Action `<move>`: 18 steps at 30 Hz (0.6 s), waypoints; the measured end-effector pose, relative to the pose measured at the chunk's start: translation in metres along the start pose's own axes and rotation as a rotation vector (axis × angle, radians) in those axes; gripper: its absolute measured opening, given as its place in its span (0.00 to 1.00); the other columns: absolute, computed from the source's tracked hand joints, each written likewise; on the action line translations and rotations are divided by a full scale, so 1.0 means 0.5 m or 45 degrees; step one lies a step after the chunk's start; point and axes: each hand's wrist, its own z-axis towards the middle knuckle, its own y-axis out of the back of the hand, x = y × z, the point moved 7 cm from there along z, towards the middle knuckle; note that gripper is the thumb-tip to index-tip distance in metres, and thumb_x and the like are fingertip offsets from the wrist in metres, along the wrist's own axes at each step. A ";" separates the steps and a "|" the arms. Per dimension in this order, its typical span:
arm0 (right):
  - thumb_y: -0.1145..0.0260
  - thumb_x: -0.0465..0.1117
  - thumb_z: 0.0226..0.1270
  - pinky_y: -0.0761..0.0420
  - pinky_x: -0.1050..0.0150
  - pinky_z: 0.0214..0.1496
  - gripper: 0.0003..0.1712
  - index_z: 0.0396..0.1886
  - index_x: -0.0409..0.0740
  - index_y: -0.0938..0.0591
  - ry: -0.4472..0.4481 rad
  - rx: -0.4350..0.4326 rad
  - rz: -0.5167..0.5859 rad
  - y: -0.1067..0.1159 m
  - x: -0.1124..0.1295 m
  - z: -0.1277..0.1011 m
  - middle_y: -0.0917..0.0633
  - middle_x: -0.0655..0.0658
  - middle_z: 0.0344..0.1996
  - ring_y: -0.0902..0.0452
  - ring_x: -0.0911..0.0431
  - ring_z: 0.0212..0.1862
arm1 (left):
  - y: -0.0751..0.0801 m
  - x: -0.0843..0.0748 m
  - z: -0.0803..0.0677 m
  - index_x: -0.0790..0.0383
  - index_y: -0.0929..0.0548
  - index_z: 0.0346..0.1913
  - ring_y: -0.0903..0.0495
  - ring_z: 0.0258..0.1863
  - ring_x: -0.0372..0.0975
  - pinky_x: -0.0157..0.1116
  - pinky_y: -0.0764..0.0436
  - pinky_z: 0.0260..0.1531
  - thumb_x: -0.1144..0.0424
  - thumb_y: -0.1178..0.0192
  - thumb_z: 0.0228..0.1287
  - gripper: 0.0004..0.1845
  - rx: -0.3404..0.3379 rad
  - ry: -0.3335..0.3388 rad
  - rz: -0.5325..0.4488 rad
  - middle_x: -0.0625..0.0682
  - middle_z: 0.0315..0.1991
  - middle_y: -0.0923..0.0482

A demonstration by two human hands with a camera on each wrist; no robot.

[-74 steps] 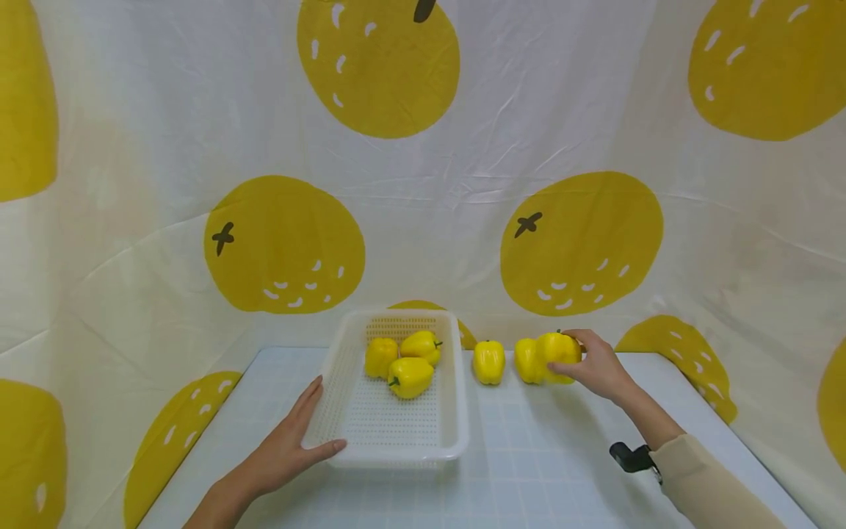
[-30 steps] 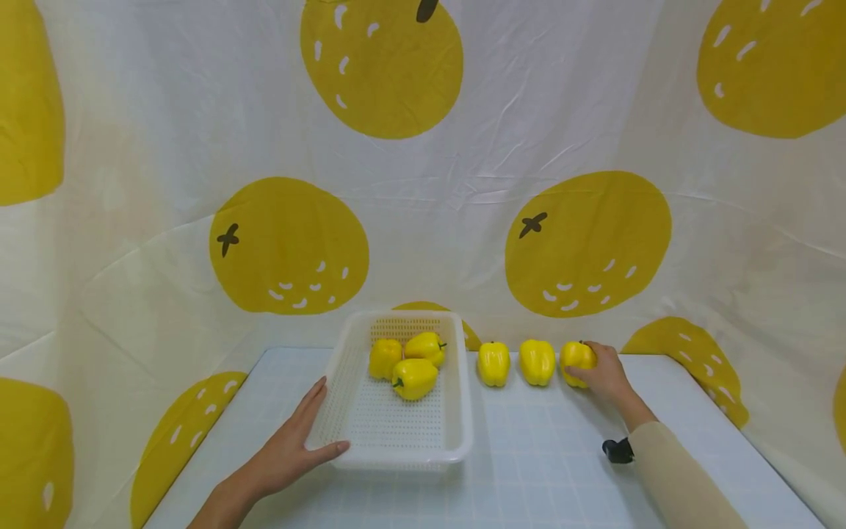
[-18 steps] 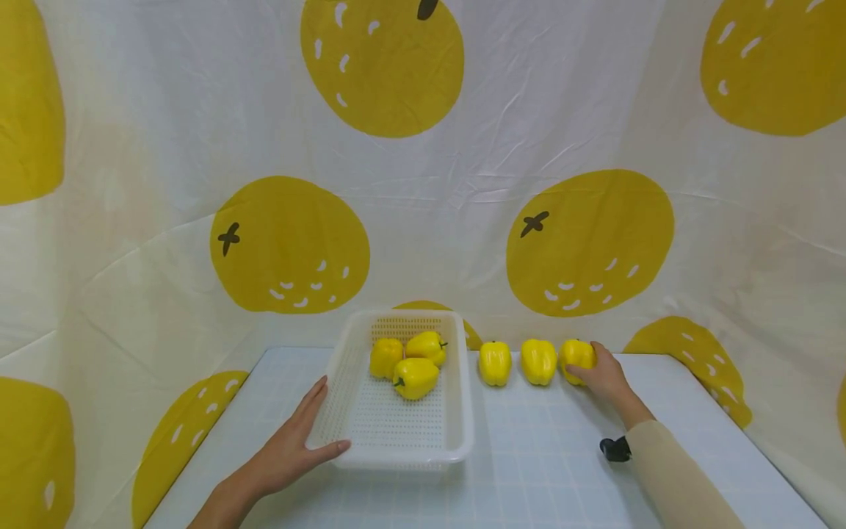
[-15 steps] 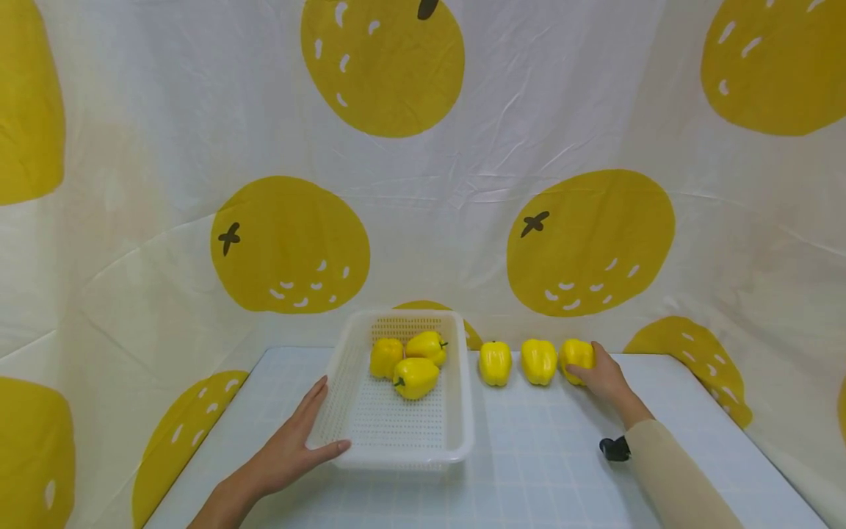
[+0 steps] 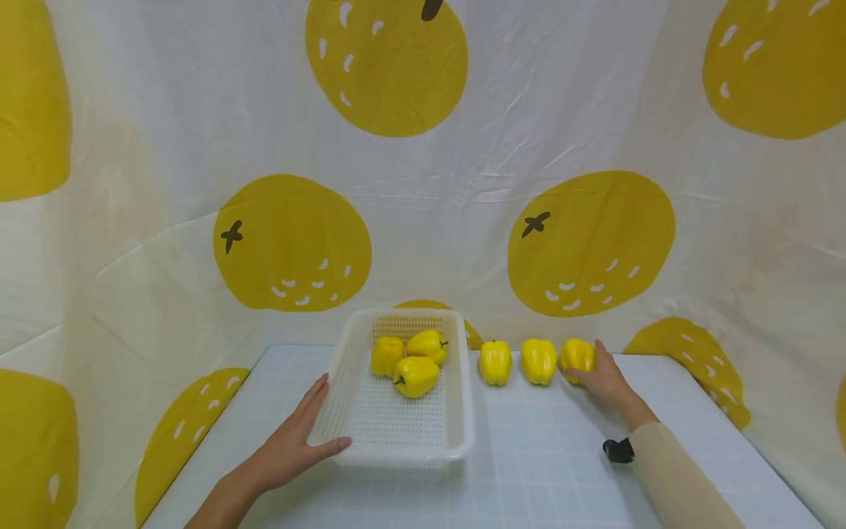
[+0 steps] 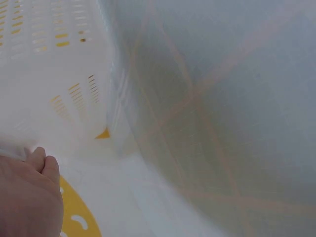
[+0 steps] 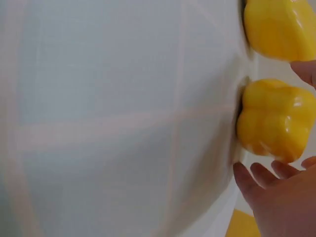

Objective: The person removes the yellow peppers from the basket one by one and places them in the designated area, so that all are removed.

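A white perforated basket (image 5: 396, 459) stands on the table with three yellow peppers (image 5: 415, 375) bunched at its far end. My left hand (image 5: 311, 433) lies flat against the basket's near left corner, thumb along the front rim; the left wrist view shows the basket wall (image 6: 59, 89) beside that hand (image 6: 29, 197). To the right of the basket stand three more peppers in a row (image 5: 494, 362), (image 5: 538, 361), (image 5: 577, 355). My right hand (image 5: 595, 371) is at the rightmost pepper (image 7: 274, 118), fingers straight and loosely spread beside it (image 7: 281, 197).
The table (image 5: 542, 470) has a pale blue grid top. A white cloth with big yellow fruit prints (image 5: 581, 242) hangs close behind and drapes both sides. A black wrist mount (image 5: 619, 450) sits on my right sleeve. The middle pepper (image 7: 281, 27) is just left of the hand.
My right hand carried a pepper rightwards and set it down at the right end of the row. Its fingers have since loosened. The left hand and basket stayed put.
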 end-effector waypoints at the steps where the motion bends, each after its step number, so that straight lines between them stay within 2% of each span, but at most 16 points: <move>1: 0.34 0.52 0.71 0.56 0.28 0.75 0.65 0.77 0.25 0.72 0.008 -0.001 -0.017 0.002 0.000 -0.003 0.60 0.16 0.75 0.60 0.22 0.75 | 0.000 0.000 0.000 0.53 0.60 0.84 0.54 0.81 0.57 0.68 0.45 0.71 0.29 0.36 0.59 0.62 0.000 -0.002 0.002 0.53 0.84 0.67; 9: 0.30 0.52 0.68 0.52 0.25 0.71 0.66 0.78 0.23 0.67 0.096 -0.033 -0.113 0.030 0.033 -0.041 0.59 0.15 0.74 0.60 0.20 0.74 | 0.000 0.002 -0.005 0.57 0.59 0.84 0.53 0.81 0.57 0.67 0.45 0.72 0.29 0.37 0.60 0.63 -0.019 -0.051 0.006 0.54 0.84 0.65; 18: 0.28 0.52 0.67 0.43 0.23 0.68 0.64 0.79 0.26 0.61 0.227 -0.099 -0.175 0.061 0.100 -0.087 0.54 0.16 0.74 0.51 0.22 0.71 | 0.000 -0.001 -0.002 0.55 0.59 0.84 0.54 0.81 0.56 0.67 0.45 0.72 0.29 0.37 0.60 0.62 -0.002 -0.040 0.011 0.52 0.85 0.66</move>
